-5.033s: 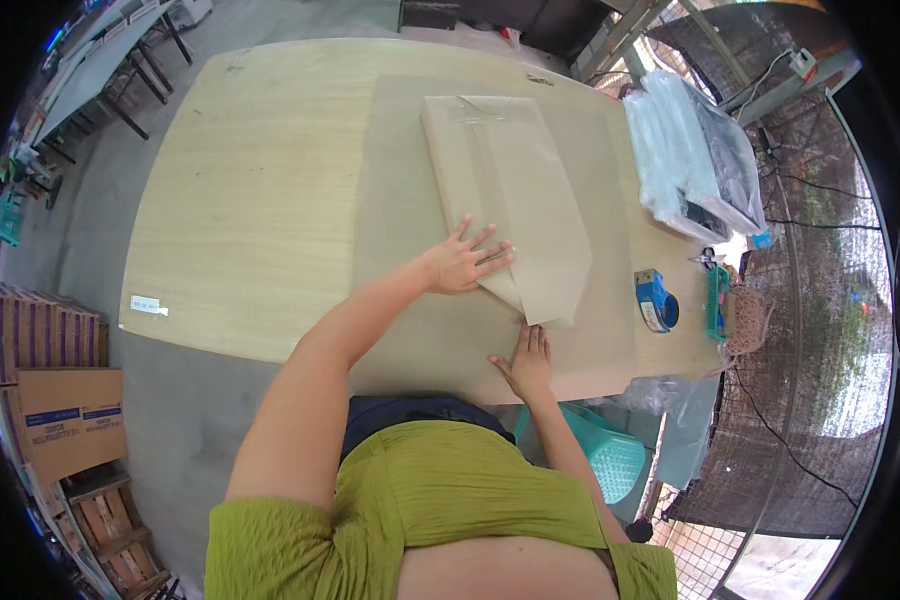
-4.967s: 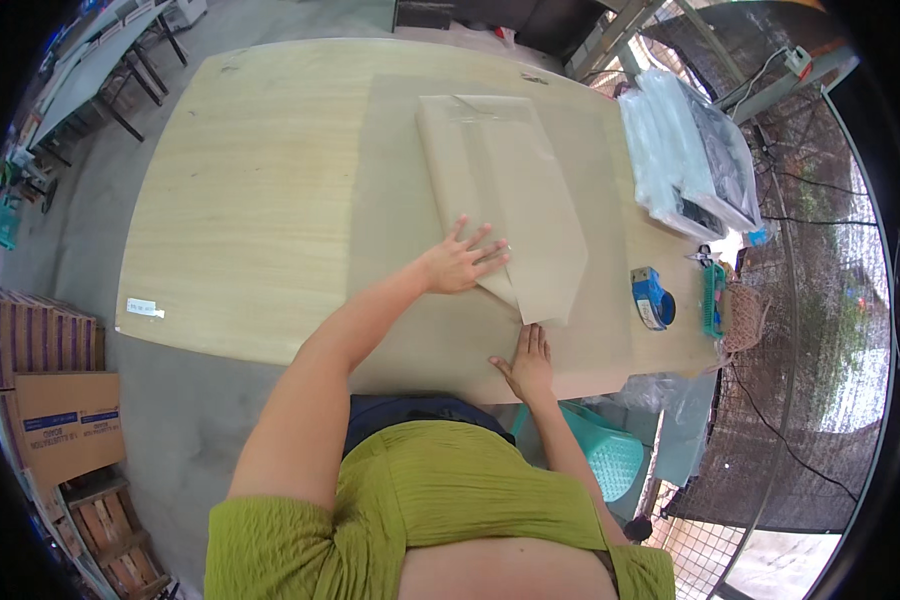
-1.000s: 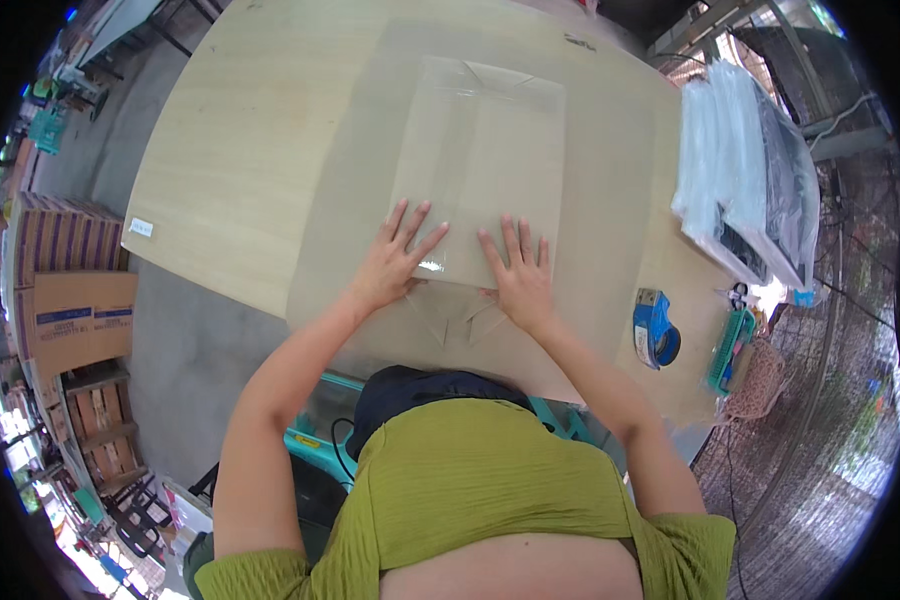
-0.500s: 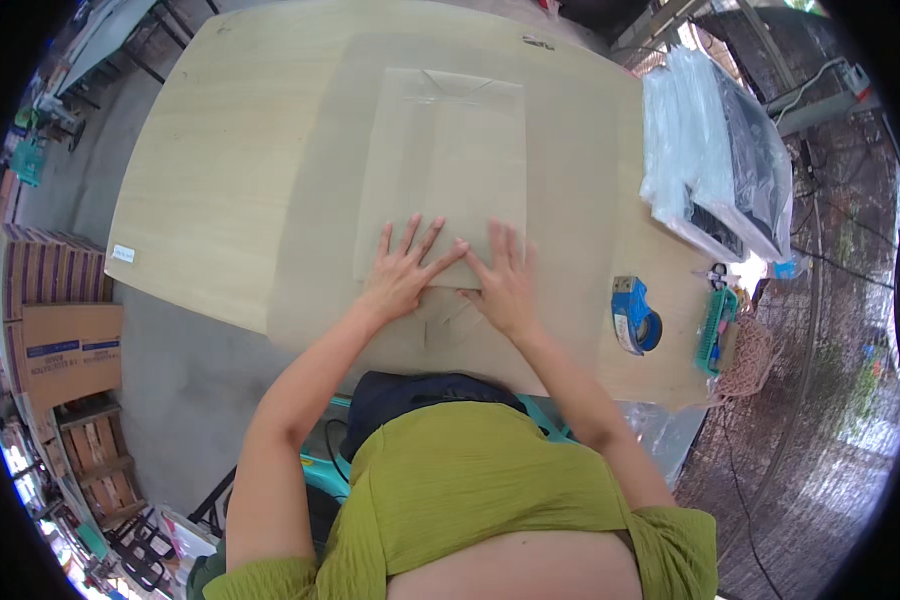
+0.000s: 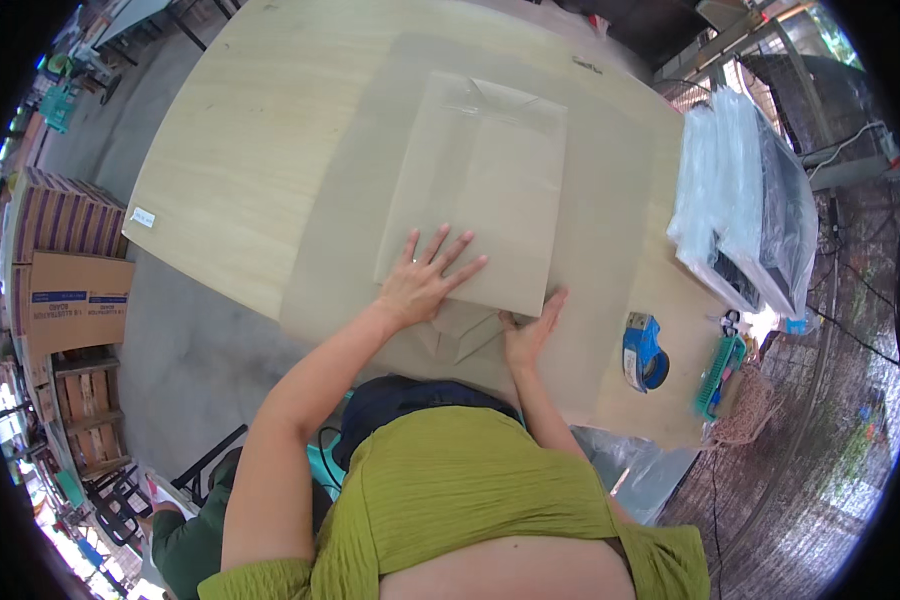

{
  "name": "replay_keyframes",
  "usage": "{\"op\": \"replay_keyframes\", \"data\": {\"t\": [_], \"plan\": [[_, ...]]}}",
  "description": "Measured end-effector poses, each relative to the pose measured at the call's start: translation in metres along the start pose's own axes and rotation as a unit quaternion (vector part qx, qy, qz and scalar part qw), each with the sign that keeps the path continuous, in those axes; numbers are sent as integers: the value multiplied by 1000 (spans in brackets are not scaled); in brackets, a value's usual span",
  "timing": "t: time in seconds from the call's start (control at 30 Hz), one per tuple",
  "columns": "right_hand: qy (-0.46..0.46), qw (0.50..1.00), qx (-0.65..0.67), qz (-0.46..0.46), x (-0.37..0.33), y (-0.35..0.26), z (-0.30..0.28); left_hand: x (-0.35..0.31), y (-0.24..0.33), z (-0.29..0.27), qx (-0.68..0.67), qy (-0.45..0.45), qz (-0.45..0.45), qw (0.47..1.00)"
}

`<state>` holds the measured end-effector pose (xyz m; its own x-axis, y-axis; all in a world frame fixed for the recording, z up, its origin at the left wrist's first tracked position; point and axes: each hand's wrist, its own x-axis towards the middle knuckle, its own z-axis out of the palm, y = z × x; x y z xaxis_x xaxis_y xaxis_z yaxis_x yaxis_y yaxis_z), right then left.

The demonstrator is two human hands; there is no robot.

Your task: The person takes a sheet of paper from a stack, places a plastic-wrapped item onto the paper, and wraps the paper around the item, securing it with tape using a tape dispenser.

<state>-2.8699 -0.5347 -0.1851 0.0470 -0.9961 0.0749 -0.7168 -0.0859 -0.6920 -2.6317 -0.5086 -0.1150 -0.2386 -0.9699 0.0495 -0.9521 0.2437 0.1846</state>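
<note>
A flat rectangular parcel (image 5: 495,180) in brown wrapping paper lies on the wooden table. Its far end has folded corners and what looks like a strip of clear tape across it. My left hand (image 5: 420,290) rests flat on the near left part of the parcel, fingers spread. At the near right corner is my right hand (image 5: 532,335), its fingers stretched along the edge and its thumb touching the folded paper. The loose end flap (image 5: 460,335) shows creases between the two hands, toward my body. What lies inside the wrapping is hidden.
A blue tape dispenser (image 5: 643,352) stands to the right, near a green basket (image 5: 718,378) of small tools. Plastic-wrapped panels (image 5: 740,195) are stacked at the table's far right. Cardboard boxes (image 5: 78,305) stand on the left beyond the table (image 5: 230,150).
My right hand has moved from the parcel's top down to its near right corner. The near flap stands out more. The parcel appears turned slightly, and the whole view has shifted.
</note>
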Motion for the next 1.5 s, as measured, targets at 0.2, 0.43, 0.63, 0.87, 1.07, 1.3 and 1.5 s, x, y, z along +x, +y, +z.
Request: {"op": "replay_keyframes", "data": {"t": [0.2, 0.43, 0.63, 0.87, 1.07, 1.3, 1.5], "plan": [[-59, 997, 38, -20, 5, -8, -23, -1, -1, 3, 5, 1, -7, 1000], [-169, 965, -44, -194, 42, -3, -49, -2, 2, 4, 0, -23, 2, 1000], [-170, 971, 20, -165, 46, -4, -41, 1, -3, 8, 20, 27, 6, 999], [-151, 957, -3, -249, 53, 0, -42, 1, -2, 4, 18, 17, 9, 1000], [-157, 955, 5, -254, 56, -5, -40, -4, -5, 8, 25, 24, 7, 999], [-124, 957, -59, -256, 49, 6, -34, -2, 2, 6, 5, 12, 8, 1000], [-125, 909, -285, -278, 40, -61, -39, -4, 0, 3, 9, 9, 4, 1000]]}}
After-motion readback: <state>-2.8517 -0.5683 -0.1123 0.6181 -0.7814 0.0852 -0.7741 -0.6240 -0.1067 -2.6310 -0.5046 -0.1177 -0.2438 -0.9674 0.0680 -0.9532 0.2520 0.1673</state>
